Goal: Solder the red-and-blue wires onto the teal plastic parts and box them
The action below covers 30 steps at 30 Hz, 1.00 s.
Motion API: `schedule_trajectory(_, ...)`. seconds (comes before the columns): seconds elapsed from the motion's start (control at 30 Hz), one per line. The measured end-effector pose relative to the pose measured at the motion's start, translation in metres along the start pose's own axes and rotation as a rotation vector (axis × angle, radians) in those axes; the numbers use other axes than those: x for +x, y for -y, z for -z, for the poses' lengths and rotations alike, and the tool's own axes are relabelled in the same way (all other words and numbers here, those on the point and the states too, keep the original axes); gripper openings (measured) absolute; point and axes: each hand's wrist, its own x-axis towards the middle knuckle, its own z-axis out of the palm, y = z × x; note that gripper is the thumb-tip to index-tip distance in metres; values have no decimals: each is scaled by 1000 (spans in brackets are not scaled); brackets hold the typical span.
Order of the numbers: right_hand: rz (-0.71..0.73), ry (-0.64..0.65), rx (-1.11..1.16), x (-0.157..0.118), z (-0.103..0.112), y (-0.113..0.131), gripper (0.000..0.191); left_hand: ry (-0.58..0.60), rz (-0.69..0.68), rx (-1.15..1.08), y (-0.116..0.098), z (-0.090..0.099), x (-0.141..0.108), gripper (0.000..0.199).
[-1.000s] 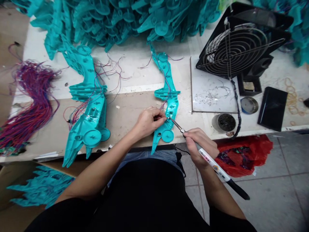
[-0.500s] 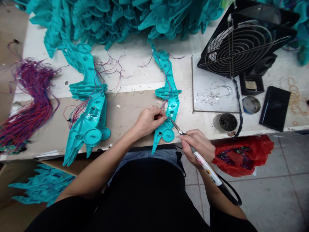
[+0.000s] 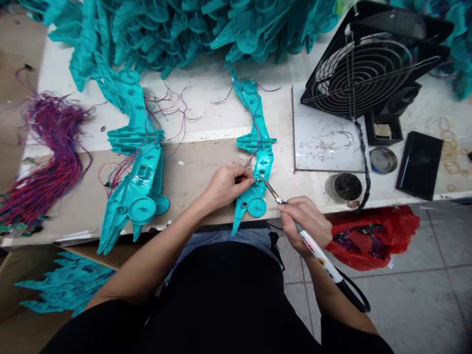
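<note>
A curved teal plastic part (image 3: 264, 160) lies on the table in front of me, thin red and blue wires (image 3: 257, 120) running along it. My left hand (image 3: 229, 184) is closed in a pinch on a wire at the part's lower section. In my right hand (image 3: 305, 225) is a white and black soldering iron (image 3: 313, 248), held like a pen. Its metal tip points up and left, at or very near a small opening in the part, close to my left fingertips. Whether the tip touches is too small to tell.
Left stand stacked teal parts (image 3: 136, 172) with loose wires, and a wire bundle (image 3: 55, 147). More teal parts (image 3: 177, 29) are heaped behind. Right are a caged fan (image 3: 350, 88), a white board (image 3: 313, 132), a round pot (image 3: 345, 187) and a black box (image 3: 420, 164). A red bag (image 3: 398, 236) sits below the table edge.
My right hand and the soldering iron have shifted slightly to the right, the tip moving a little up and right from my left fingertips. My left hand stays in place.
</note>
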Motion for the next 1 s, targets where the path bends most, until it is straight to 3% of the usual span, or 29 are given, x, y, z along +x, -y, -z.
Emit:
schedule_trajectory(0.17, -9, -25, 3, -2, -2, -3, 25, 6, -2, 13, 0, 0, 0, 9)
schedule_trajectory(0.27, -41, -115, 18, -9, -5, -9, 23, 4, -4, 2, -1, 0, 0, 7)
schedule_trajectory(0.43, -190, -276, 101, -19, -14, -22, 42, -6, 10, -15, -1, -2, 1, 9)
schedule_trajectory(0.57, -372, -245, 36, -9, -21, -25, 32, 16, 15, -16, -1, -2, 0, 7)
schedule_trajectory(0.63, -454, -223, 5, 0, -26, -24, 27, -42, 11, -25, 0, -2, -1, 6)
schedule_trajectory(0.73, -507, -202, 62, 10, -37, -22, 29, -256, 23, 6, 2, 1, 0, 28)
schedule_trajectory(0.8, -522, -196, 147, 12, -46, -17, 33, -317, 74, 38, 2, 3, 2, 41)
schedule_trajectory(0.93, -547, -154, 288, 9, -59, -5, 36, -158, 140, 127, -6, 5, 2, 63)
schedule_trajectory(1.0, -541, -207, 303, 9, -59, -3, 35, -120, 133, 269, -15, 3, 1, 75)
